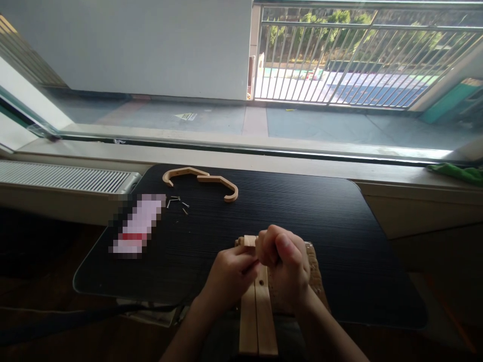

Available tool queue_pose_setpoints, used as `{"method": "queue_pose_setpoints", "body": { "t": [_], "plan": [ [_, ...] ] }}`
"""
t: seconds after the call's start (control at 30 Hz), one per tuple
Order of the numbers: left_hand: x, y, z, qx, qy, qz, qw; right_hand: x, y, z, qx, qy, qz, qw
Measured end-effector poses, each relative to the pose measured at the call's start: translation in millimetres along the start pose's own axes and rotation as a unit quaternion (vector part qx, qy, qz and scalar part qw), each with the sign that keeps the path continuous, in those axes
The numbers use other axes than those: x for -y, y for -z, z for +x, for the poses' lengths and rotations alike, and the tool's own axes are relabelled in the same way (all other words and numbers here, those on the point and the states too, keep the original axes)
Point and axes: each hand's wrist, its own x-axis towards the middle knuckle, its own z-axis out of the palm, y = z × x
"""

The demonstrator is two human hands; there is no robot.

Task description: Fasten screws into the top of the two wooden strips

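Two pale wooden bars (260,322) run side by side towards me, with a dark hole showing in the right one. My left hand (234,266) is closed around the wood near the far end of the bars. Just right of it, my right hand (285,256) makes a tight fist against a short wooden crosspiece (249,241); whatever it grips is hidden. Beneath the right hand lies a brown, tape-shiny cardboard-like block (317,266). Two curved wooden hooked arms (219,178) rest at the back of the table.
Several small screws (177,200) lie on the black table (332,241) beside a blurred pink-white packet (143,221). A white radiator (68,178) stands at left below the window sill. Green cloth (456,172) sits on the sill at right.
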Motion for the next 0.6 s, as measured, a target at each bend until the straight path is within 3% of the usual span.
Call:
{"method": "queue_pose_setpoints", "body": {
  "t": [0.3, 0.6],
  "plan": [
    [-0.9, 0.3, 0.3, -0.006, -0.002, -0.008, 1.000, 1.3, -1.5, 3.4, 0.009, 0.001, -0.009, 1.000],
    [-0.2, -0.3, -0.8, -0.001, 0.010, -0.024, 1.000, 0.2, -2.5, 0.0, -0.022, -0.001, -0.044, 0.999]
  ]
}}
